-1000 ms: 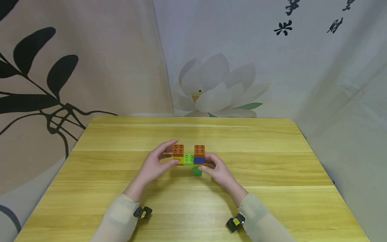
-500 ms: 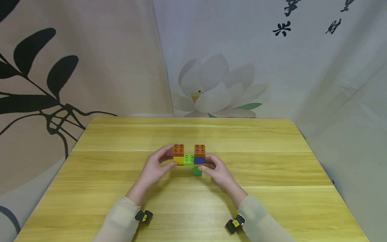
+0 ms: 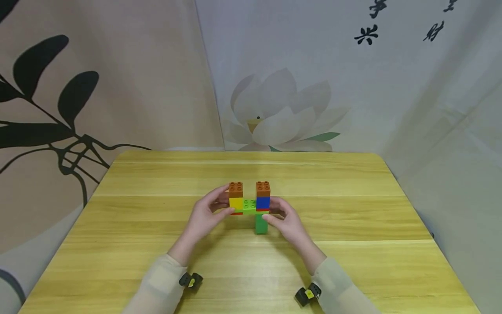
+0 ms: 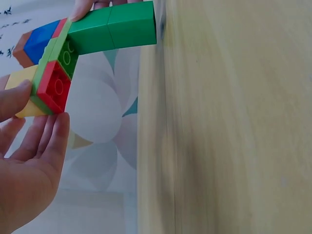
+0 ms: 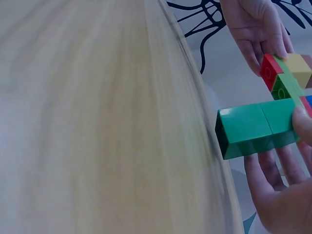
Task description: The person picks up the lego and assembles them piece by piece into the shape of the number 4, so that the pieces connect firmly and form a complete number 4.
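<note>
Between both hands stands a joined structure of toy building bricks. Its middle is a light green brick (image 3: 249, 209). On the left end sit a yellow brick (image 3: 236, 203) and an orange-brown brick (image 3: 235, 192); a red brick (image 4: 54, 87) is beneath that end. The right end carries a thin red layer, a blue brick (image 3: 262, 203) and another orange-brown brick (image 3: 263, 191). Below it hangs a column of two dark green bricks (image 3: 261, 225). My left hand (image 3: 207, 218) pinches the yellow end. With thumb and fingers, my right hand (image 3: 289, 223) grips the blue-and-green end.
A light wooden table (image 3: 117, 226) lies beneath the hands. Behind it hangs a printed cloth (image 3: 157, 78) with a lotus, leaves and written characters. Each sleeve bears a small black camera, the left camera (image 3: 191, 280) and the right camera (image 3: 308, 294).
The brick structure has shifted slightly right with both hands, and more of its front faces shows. The left hand's fingers have drawn in closer around the yellow end. Both grips persist.
</note>
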A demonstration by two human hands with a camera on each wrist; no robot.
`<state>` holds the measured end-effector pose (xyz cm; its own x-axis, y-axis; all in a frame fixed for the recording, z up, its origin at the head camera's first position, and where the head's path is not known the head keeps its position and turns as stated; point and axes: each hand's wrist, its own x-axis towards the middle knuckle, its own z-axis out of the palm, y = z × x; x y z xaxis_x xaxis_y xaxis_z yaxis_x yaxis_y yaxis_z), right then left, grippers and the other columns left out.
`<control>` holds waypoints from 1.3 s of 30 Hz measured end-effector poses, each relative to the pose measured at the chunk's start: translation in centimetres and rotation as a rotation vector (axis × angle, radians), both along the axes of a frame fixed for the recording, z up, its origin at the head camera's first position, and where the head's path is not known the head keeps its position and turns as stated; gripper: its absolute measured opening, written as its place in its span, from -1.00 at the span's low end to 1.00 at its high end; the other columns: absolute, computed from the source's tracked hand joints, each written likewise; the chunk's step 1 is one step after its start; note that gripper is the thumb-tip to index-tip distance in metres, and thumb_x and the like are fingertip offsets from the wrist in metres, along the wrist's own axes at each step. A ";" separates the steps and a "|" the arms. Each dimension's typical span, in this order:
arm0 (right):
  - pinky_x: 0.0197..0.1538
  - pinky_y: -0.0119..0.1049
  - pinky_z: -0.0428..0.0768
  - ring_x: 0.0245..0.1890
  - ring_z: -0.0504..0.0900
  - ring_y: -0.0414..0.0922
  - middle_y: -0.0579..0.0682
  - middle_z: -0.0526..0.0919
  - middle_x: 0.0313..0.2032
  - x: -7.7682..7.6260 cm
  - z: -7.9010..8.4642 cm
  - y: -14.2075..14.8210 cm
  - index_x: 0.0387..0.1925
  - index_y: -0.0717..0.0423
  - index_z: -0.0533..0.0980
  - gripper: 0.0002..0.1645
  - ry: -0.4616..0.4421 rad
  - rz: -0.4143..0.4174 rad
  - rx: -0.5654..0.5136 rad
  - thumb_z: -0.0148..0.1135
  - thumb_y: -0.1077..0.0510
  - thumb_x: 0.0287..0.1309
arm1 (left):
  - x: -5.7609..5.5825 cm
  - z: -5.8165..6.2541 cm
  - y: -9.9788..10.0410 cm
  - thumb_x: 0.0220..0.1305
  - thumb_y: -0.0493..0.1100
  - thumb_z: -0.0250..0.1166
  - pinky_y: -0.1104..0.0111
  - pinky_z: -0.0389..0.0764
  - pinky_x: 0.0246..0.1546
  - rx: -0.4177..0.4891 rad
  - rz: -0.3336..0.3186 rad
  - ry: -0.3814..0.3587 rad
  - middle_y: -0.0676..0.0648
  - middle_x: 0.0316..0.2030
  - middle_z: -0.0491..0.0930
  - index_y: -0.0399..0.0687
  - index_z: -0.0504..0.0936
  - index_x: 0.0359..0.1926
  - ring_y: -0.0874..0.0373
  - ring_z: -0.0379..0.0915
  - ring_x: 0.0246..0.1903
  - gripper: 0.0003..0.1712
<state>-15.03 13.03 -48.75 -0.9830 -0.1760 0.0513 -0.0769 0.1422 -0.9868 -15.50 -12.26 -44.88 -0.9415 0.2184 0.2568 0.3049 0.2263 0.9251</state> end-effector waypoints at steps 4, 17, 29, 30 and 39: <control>0.15 -0.04 0.52 -0.01 0.59 0.04 0.10 0.64 -0.02 0.3 0.3 0.1 0.25 0.14 0.47 -0.40 -0.019 -0.032 0.009 0.40 0.26 0.17 | -0.1 0.1 0.3 0.15 -0.43 0.41 0.11 0.60 0.04 0.030 0.009 -0.016 -0.26 -0.03 0.62 -0.15 0.40 0.39 -0.09 0.58 -0.08 -0.23; 0.05 -0.19 0.62 -0.02 0.63 0.03 0.07 0.65 -0.01 0.6 0.6 0.4 0.39 -0.01 0.38 -0.27 0.024 -0.077 0.057 0.39 0.17 0.21 | -0.4 -0.4 1.4 0.20 -0.39 0.40 0.31 0.61 0.01 0.093 0.060 -0.103 -0.23 0.05 0.61 -0.02 0.43 0.39 -0.09 0.57 -0.05 -0.26; -0.05 -0.26 0.66 -0.01 0.62 0.04 0.07 0.62 0.07 0.3 0.5 0.7 0.38 -0.08 0.40 -0.28 -0.067 -0.076 0.067 0.40 0.12 0.20 | -0.7 -1.3 2.0 0.19 -0.35 0.42 0.37 0.65 -0.10 0.067 0.121 -0.180 -0.24 0.13 0.58 -0.08 0.48 0.34 -0.13 0.58 0.01 -0.33; -0.07 -0.26 0.66 -0.01 0.62 0.05 0.08 0.61 0.08 0.3 0.5 0.8 0.38 -0.07 0.40 -0.28 -0.071 -0.072 0.069 0.40 0.12 0.20 | -0.7 -1.4 2.0 0.19 -0.35 0.42 0.38 0.66 -0.13 0.063 0.121 -0.187 -0.24 0.14 0.57 -0.09 0.48 0.33 -0.13 0.57 0.01 -0.33; -0.13 -0.17 0.70 0.10 0.56 0.08 0.09 0.54 0.15 0.1 0.2 1.1 0.41 -0.06 0.36 -0.25 -0.166 -0.044 0.018 0.39 0.15 0.21 | -1.2 -1.9 2.4 0.18 -0.33 0.43 0.34 0.67 -0.17 0.005 0.143 -0.215 -0.18 0.19 0.55 -0.16 0.54 0.27 -0.11 0.58 0.01 -0.39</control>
